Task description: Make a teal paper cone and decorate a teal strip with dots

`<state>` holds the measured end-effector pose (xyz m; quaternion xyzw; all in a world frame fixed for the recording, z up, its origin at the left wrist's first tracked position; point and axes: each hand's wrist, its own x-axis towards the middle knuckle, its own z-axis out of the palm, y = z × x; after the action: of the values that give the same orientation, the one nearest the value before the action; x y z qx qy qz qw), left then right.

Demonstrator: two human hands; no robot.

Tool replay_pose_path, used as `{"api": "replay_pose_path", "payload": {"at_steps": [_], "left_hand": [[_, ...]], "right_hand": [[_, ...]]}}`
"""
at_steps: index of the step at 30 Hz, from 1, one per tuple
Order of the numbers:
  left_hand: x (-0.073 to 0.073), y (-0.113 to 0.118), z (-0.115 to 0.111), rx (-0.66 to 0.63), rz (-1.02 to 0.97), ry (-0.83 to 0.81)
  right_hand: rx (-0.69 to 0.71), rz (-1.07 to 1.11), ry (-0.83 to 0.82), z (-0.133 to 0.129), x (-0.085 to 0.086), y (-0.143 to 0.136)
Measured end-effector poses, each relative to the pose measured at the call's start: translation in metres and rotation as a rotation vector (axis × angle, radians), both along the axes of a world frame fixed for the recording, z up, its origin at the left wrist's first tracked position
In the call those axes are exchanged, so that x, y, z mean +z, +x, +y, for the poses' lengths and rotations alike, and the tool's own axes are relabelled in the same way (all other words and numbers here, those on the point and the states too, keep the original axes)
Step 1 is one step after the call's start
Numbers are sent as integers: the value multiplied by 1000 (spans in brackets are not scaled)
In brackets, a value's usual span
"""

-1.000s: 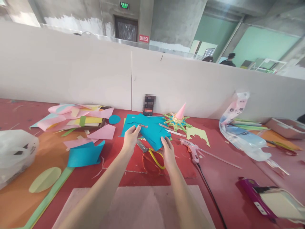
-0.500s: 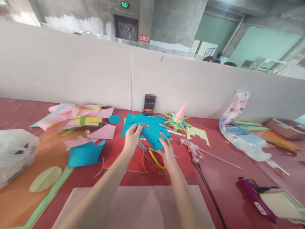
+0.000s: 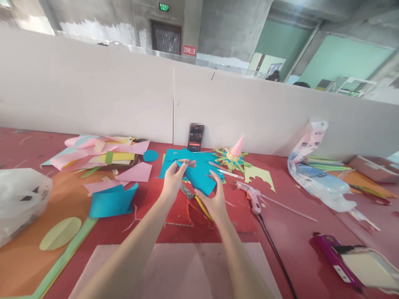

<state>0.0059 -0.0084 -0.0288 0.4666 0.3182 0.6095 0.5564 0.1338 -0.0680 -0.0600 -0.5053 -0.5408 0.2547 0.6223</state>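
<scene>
A piece of blue paper, bent into a curve, is held above the table between my hands. My left hand pinches its upper left end between thumb and fingers. Around the lower right end curls my right hand, thumb below and fingers at the far side. Under the paper lie scissors with yellow and red handles, partly covered by my right hand. Behind my hands are more blue sheets. Just right of them rest a pencil and a white pen.
A pink glue gun with a black cord lies to the right. A pink paper cone stands on a green star-shaped piece. At left are a curled blue strip, paper scraps and a plastic bag. A purple power strip sits front right.
My right hand has turned and shifted its grip, its thumb now below the blue paper's lower end. The paper has curved more. My left hand stays nearly in place.
</scene>
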Motion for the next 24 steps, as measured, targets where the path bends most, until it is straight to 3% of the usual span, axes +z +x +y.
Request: {"api": "replay_pose_path", "payload": {"at_steps": [5,12,16,20,24], "left_hand": [[0,-1,2,29,16,-28],[5,1,-3,6,17,9],[10,2,-8,36,67,81],[14,2,-11,88,157,123],[12,3,-9,66,132,117]], "right_hand": [[-27,-29,-25,1,-6,0],[170,335,-138,8,-10,3],[291,559,-323,11,-17,6],[365,638,-416,11,-21,9],[349,637,-397,11,-19,9]]}}
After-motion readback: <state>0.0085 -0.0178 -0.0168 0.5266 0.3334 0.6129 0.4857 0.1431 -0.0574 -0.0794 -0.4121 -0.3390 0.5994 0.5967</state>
